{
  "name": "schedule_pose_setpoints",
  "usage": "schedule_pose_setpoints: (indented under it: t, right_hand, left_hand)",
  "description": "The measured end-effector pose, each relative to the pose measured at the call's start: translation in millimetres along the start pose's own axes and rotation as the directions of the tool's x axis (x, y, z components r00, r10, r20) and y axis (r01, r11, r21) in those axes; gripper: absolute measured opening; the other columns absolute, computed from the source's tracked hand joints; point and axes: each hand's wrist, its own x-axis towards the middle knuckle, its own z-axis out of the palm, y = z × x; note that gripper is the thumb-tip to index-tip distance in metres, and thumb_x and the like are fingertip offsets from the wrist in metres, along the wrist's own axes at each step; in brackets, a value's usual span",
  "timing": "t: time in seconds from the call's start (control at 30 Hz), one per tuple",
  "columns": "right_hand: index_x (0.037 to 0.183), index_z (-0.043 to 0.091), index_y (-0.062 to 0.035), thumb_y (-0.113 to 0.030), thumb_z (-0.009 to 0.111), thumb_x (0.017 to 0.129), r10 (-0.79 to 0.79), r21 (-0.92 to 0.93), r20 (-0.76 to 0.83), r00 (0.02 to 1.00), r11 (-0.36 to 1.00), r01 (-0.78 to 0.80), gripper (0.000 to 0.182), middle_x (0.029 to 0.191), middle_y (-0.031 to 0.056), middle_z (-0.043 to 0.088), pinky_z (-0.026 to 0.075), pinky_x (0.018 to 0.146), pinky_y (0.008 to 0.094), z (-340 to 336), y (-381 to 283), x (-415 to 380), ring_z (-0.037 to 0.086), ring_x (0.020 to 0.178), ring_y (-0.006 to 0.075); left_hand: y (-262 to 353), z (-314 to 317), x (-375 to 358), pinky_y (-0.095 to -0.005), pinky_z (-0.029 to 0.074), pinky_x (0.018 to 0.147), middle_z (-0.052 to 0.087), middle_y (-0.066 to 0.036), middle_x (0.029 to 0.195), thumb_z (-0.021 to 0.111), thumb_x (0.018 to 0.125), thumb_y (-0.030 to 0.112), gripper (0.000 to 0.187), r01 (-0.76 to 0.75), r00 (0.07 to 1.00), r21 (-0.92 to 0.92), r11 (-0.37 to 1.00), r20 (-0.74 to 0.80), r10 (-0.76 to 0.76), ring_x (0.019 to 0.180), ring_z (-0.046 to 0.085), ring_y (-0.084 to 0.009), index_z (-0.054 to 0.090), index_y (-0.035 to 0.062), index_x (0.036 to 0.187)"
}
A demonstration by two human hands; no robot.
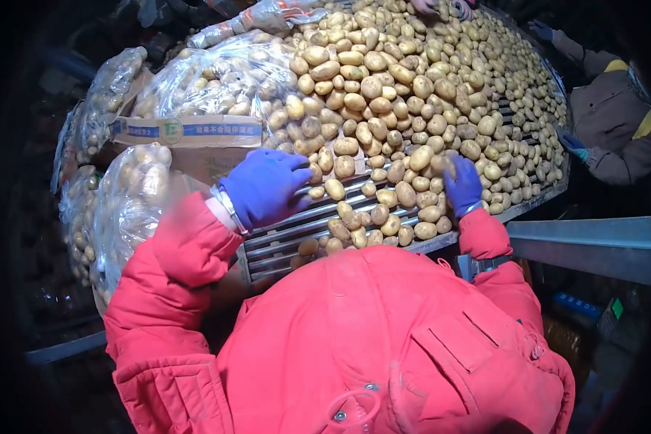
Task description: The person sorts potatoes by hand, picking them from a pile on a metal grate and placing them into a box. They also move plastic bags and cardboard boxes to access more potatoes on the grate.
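Observation:
My left hand [265, 186], in a blue glove, is over the left part of the slatted metal rack [275, 249], its fingers apart and nothing in them, with loose potatoes [335, 189] just to its right. In a blue glove too, my right hand [461, 184] is at the front of the potato heap [412, 101], its fingers curled round a potato [441, 165] that looks slightly blurred. Several potatoes lie on the slats between my hands, close to the rack's front edge.
A cardboard box [188, 137] with a clear plastic bag full of potatoes [210, 79] stands at the rack's left. Nearer is another filled bag [134, 206]. A co-worker [607, 116] is at the right edge. Another person's hand [425, 6] shows at the top. A metal beam [586, 242] extends right.

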Motion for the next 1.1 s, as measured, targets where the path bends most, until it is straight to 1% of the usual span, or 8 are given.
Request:
schedule_pose_setpoints:
  t: [0.1,0.2,0.33,0.57,0.83,0.97,1.0,1.1]
  right_hand:
    - [0.133,0.064,-0.0082,-0.023,0.072,0.095,0.125,-0.018,-0.174,0.977,0.991,-0.13,0.042,0.122,0.0181,0.066,0.051,0.1,0.0471,-1,25,31,0.063,0.113,0.0385]
    - [0.132,0.065,-0.0083,-0.023,0.073,0.093,-0.051,-0.346,-0.238,0.97,0.937,-0.036,0.042,0.124,0.018,0.067,0.049,0.104,0.0491,-4,-5,62,0.062,0.116,0.039]
    - [0.131,0.064,-0.0091,-0.022,0.074,0.093,-0.138,0.226,-0.005,0.99,0.965,0.136,0.041,0.13,0.0164,0.067,0.049,0.107,0.0456,54,-72,78,0.062,0.123,0.0363]
    - [0.115,0.064,-0.0094,-0.023,0.079,0.087,0.046,0.135,0.12,0.992,0.989,-0.062,0.035,0.12,0.0164,0.063,0.049,0.1,0.049,102,-110,91,0.059,0.113,0.0394]
    - [0.093,0.061,-0.0077,-0.014,0.078,0.081,-0.027,0.224,0.27,0.963,0.974,-0.035,0.022,0.098,0.0147,0.061,0.051,0.084,0.0479,73,-118,88,0.061,0.096,0.038]
    - [0.105,0.065,-0.0111,-0.015,0.072,0.085,-0.122,0.323,0.266,0.956,0.946,0.031,0.021,0.104,0.0164,0.063,0.053,0.084,0.0501,61,-144,105,0.064,0.098,0.0395]
    - [0.113,0.067,-0.0133,-0.013,0.068,0.087,-0.227,0.36,0.03,0.973,0.911,0.202,0.026,0.111,0.0145,0.065,0.055,0.085,0.0497,65,-157,112,0.064,0.1,0.0394]
    - [0.119,0.069,-0.0154,-0.013,0.064,0.09,-0.273,0.141,0.289,0.918,0.96,0.241,0.03,0.12,0.0105,0.066,0.056,0.086,0.0504,52,-197,146,0.066,0.104,0.0372]
  left_hand:
    - [5,6,-4,-0.0469,0.056,0.083,0.07,-0.011,0.107,0.072,0.088,0.036,0.032,-0.085,0.985,0.007,0.996,-0.15,0.086,0.097,0.071,-0.0337,0.071,0.0072,0.102]
    - [-4,16,-7,-0.0468,0.056,0.081,0.071,-0.012,0.104,0.071,0.089,0.037,0.031,-0.04,0.996,0.011,0.999,-0.081,0.04,0.095,0.072,-0.0336,0.073,0.0073,0.099]
    - [-12,16,-7,-0.0484,0.055,0.084,0.071,-0.012,0.109,0.074,0.087,0.035,0.037,0.096,0.982,0.071,0.993,0.155,-0.106,0.099,0.071,-0.0347,0.07,0.0082,0.112]
    - [-10,15,-7,-0.049,0.055,0.079,0.07,-0.012,0.099,0.074,0.086,0.035,0.033,0.073,0.995,0.036,0.997,0.071,-0.076,0.094,0.071,-0.0346,0.07,0.0063,0.101]
    - [-8,13,-6,-0.0482,0.056,0.08,0.071,-0.011,0.099,0.072,0.088,0.038,0.032,0.062,0.997,0.039,0.997,0.044,-0.063,0.093,0.071,-0.0331,0.072,0.0086,0.099]
    - [-7,14,-7,-0.048,0.055,0.081,0.07,-0.011,0.101,0.073,0.086,0.036,0.03,0.074,0.996,0.042,0.996,0.045,-0.076,0.095,0.071,-0.033,0.071,0.0083,0.099]
    - [-7,13,-7,-0.0482,0.055,0.081,0.069,-0.011,0.101,0.075,0.085,0.034,0.031,0.073,0.996,0.041,0.996,0.038,-0.075,0.096,0.07,-0.0337,0.069,0.0075,0.099]
    - [-9,15,-7,-0.0479,0.055,0.082,0.07,-0.011,0.103,0.075,0.086,0.034,0.031,0.076,0.995,0.035,0.996,0.058,-0.078,0.098,0.07,-0.0336,0.07,0.0082,0.101]
